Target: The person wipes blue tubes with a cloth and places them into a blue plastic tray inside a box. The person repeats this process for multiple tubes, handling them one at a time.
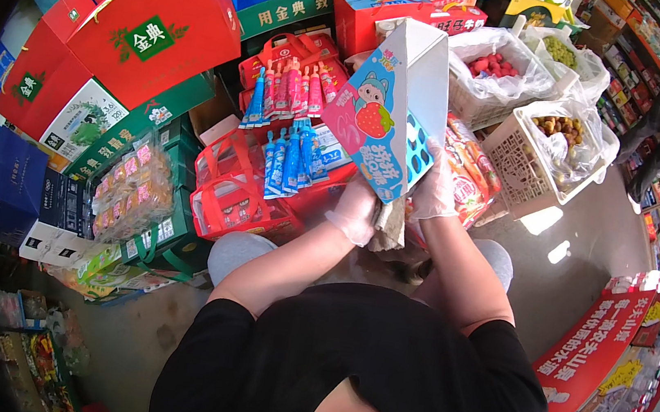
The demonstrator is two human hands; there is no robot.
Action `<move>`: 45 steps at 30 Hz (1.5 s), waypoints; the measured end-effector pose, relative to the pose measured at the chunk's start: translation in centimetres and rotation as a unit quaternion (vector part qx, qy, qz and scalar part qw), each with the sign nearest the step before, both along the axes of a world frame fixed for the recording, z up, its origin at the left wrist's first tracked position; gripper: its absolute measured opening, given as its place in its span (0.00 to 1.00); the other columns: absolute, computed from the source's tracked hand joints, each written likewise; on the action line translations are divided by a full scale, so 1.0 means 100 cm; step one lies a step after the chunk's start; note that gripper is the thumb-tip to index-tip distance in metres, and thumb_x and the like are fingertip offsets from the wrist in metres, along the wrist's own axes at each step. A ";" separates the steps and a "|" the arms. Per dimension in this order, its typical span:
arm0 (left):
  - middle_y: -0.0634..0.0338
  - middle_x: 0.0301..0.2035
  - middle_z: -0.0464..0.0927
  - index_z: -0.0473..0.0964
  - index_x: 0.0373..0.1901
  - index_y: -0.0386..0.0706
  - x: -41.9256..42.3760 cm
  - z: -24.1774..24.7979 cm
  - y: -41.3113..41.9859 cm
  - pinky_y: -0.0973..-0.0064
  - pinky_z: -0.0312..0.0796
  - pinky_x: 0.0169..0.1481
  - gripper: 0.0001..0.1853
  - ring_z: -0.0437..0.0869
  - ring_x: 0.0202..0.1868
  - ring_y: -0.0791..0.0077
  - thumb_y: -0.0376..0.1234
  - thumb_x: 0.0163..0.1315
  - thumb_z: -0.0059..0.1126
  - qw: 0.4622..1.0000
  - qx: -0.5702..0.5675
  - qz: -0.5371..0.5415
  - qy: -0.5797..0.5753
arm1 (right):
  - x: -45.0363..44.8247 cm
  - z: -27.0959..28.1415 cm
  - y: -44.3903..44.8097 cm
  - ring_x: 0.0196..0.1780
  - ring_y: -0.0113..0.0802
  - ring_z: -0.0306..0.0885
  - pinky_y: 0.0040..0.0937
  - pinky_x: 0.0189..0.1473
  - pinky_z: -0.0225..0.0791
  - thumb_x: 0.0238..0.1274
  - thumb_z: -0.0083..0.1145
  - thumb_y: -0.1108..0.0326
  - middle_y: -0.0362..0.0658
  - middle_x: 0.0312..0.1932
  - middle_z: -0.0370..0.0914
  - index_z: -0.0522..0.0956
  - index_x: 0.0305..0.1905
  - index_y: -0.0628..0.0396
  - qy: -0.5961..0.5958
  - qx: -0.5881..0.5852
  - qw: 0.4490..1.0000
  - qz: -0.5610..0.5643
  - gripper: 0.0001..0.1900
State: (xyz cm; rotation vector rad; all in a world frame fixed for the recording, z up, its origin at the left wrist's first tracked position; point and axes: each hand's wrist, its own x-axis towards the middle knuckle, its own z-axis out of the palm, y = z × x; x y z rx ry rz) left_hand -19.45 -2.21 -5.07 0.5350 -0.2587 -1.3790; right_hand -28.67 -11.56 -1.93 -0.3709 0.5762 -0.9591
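A cardboard display box [366, 111] is tilted up between my gloved hands, its side printed with a cartoon figure and a strawberry. Its interior is white, and a blue panel with dark ovals shows near its lower right. My right hand [439, 185], in a clear plastic glove, grips the right side. My left hand [356, 206], gloved too, supports the lower left, its fingers hidden behind the box. A greyish-brown cloth [388, 232] hangs below the box between my hands; which hand holds it, I cannot tell. Blue tubes [291, 161] and pink tubes [295, 90] lie in bunches left of the box.
Red gift bags with handles [239, 189] stand ahead. Fruit fills lined plastic crates [527, 156] at right. Packs of pastries [137, 188] top green cartons at left. Red packaged food [470, 174] sits beside my right hand. A person [654, 134] stands by shelves far right.
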 end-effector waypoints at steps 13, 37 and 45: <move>0.52 0.66 0.76 0.62 0.77 0.34 0.005 0.040 0.035 0.68 0.75 0.68 0.35 0.82 0.63 0.65 0.37 0.72 0.59 0.971 -0.078 -0.172 -0.149 | -0.015 -0.043 -0.072 0.50 0.38 0.85 0.36 0.46 0.81 0.76 0.58 0.49 0.47 0.55 0.85 0.76 0.65 0.58 -0.015 -0.152 0.984 0.091 0.26; 0.56 0.63 0.74 0.70 0.71 0.39 -0.013 -0.018 0.031 0.67 0.67 0.74 0.31 0.74 0.68 0.67 0.21 0.64 0.60 0.837 -0.215 0.060 -0.500 | -0.016 -0.089 -0.080 0.60 0.42 0.83 0.41 0.62 0.81 0.82 0.51 0.53 0.51 0.65 0.79 0.72 0.71 0.58 0.051 -0.018 0.998 0.037 0.25; 0.56 0.58 0.80 0.70 0.71 0.41 0.046 -0.010 0.020 0.65 0.79 0.64 0.25 0.85 0.57 0.65 0.27 0.71 0.52 0.979 0.039 0.126 -0.154 | -0.006 -0.037 -0.044 0.52 0.35 0.88 0.33 0.55 0.82 0.81 0.55 0.63 0.46 0.54 0.86 0.77 0.64 0.62 0.119 -0.148 0.982 -0.013 0.18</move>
